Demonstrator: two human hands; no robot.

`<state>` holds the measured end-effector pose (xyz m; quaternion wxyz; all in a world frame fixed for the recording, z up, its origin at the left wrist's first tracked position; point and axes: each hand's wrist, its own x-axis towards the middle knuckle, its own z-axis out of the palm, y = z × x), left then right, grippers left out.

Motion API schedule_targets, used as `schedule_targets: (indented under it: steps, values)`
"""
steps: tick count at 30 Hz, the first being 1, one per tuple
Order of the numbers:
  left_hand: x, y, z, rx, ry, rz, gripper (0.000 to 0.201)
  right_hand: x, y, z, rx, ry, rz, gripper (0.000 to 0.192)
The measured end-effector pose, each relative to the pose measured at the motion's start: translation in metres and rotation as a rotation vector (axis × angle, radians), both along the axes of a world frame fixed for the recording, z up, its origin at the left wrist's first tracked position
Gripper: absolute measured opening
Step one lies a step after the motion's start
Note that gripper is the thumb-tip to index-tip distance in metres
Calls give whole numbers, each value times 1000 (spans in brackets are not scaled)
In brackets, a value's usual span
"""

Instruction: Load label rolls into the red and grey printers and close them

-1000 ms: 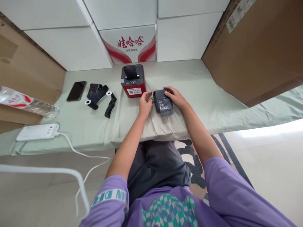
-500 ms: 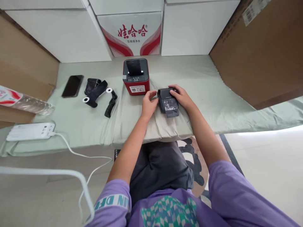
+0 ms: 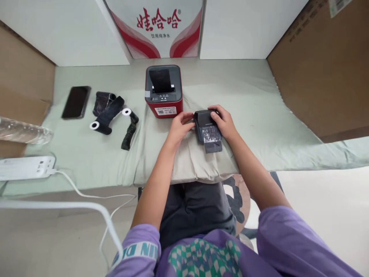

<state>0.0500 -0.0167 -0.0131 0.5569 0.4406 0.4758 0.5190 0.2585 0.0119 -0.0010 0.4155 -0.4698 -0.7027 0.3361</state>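
- Bare left hand: fingers slightly bent, pointing inward, thumb and forefinger apart.
- Bare right hand: fingers curled, thumb bent inward.
- Purple-sleeved left arm: stretched forward, slanting inward, forearm bare.
- Purple-sleeved right arm: same reach, mirrored slant.
- Hands near each other, not touching.

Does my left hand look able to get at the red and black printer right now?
Likely yes: the left hand is close to the near side of the red and black printer, with nothing visible between them.
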Motion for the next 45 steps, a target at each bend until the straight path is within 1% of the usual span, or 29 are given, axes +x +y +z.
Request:
schedule_targets:
  steps: [3,9,17,21,24,26,29,31,32,34,35,37,38,39,41,42,44,45]
  values:
    - [0,-1,0,-10,9,-17,39,0,-3,4,-28,-29,-17,64]
    - [-2,-3,-3,30,39,-28,38,-1,-4,5,-37,-37,-33,65]
    - [1,-6,-2,40,55,22,36,0,-4,6,-37,-33,-13,64]
    - [5,-15,-1,44,117,74,28,0,-6,4,-16,-35,-39,62]
    - [7,-26,2,20,244,103,15,-2,-7,4,9,-24,-89,56]
    - [7,-33,5,30,317,114,9,-2,-9,5,39,-40,-147,46]
    - [7,-37,8,48,354,128,8,0,-15,4,80,-53,-274,31]
    - [7,-38,9,64,366,130,7,4,-27,3,47,-15,-330,24]
    - [7,-38,10,75,375,133,7,7,-36,1,21,3,-331,23]
    - [7,-39,10,95,398,141,6,13,-60,-2,-13,-16,-278,32]
    - [8,-40,10,101,408,143,6,15,-73,-4,-11,-60,-227,40]
    - [8,-42,10,107,433,147,6,14,-100,-6,11,-183,-132,63]
    - [9,-43,10,112,446,148,7,11,-111,-7,14,-236,-108,77]
    - [9,-43,10,120,463,147,8,7,-119,-8,12,-279,-115,92]
    - [10,-44,11,140,505,143,10,-7,-128,-8,-15,-308,-200,117]
    - [10,-44,12,151,523,142,11,-15,-128,-9,-35,-296,-262,123]
    - [10,-43,13,168,545,153,13,-29,-124,-9,-68,-254,-364,125]
    - [10,-43,14,175,551,160,13,-35,-120,-9,-67,-247,-364,124]
